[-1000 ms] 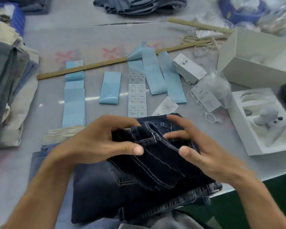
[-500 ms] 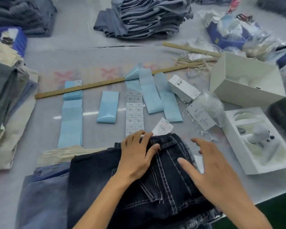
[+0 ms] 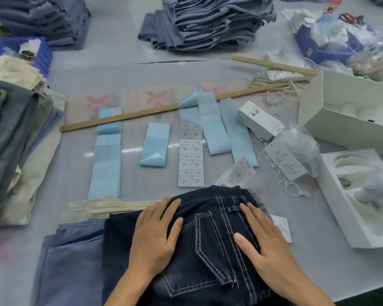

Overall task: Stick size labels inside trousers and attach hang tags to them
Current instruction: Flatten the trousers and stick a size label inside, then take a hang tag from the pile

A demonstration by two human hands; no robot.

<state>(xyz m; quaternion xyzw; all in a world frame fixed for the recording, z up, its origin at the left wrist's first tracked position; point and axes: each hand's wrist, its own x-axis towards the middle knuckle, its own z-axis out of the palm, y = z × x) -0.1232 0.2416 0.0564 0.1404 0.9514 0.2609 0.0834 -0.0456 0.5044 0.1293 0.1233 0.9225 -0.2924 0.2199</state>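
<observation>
A wide pale grey table [image 3: 124, 54] fills nearly the whole view, its glossy top catching soft streaks of overhead light. A seam runs across the surface toward the far side, and faint pink cross marks show beneath it. At the near right corner a strip of dark green floor [image 3: 369, 300] shows.

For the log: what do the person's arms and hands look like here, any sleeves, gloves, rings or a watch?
Both hands, left and right, are bare: no gloves, and no rings on the fingers that show. The forearms are bare as well, with no sleeve, watch or wristband in view up to the bottom edge of the frame.
</observation>
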